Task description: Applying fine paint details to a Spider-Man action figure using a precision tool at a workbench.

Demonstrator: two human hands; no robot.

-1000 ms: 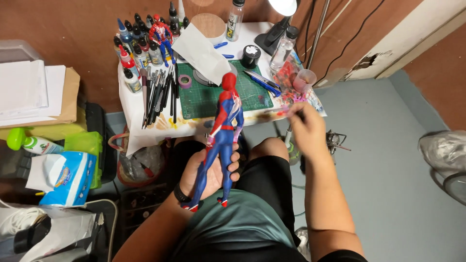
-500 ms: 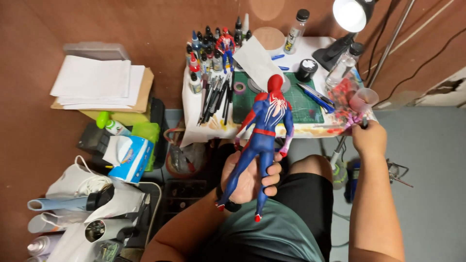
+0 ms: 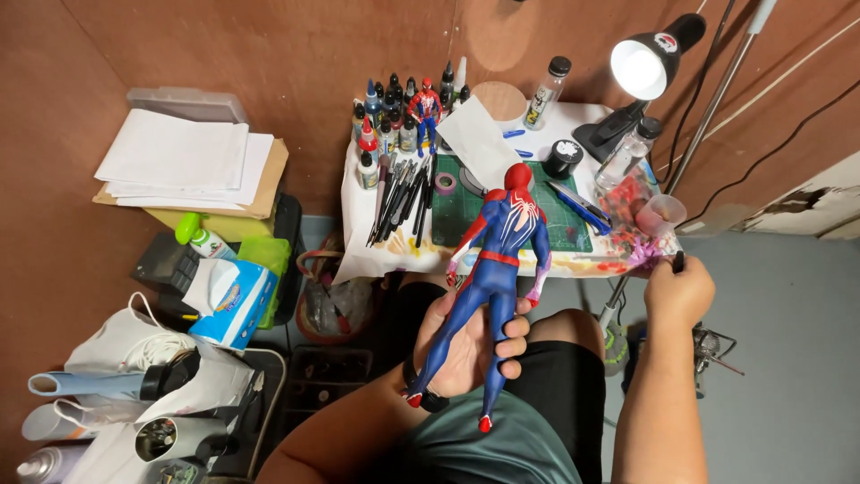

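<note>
the left hand (image 3: 475,345) wraps its fingers (image 3: 512,330) around the legs of a red and blue action figure (image 3: 491,269), held upright over the lap. the right hand (image 3: 678,291) pinches a small dark tool (image 3: 678,261) at the table's (image 3: 573,121) right edge; its tip is hidden. far back stand labelled paint bottles (image 3: 385,116); far left, a blue and white tissue pack (image 3: 228,300).

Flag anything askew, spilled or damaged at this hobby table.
Paint stains smear the table's front right edge, beside the right hand. The brushes lie in a loose heap. The figure in the left hand looks intact.
</note>
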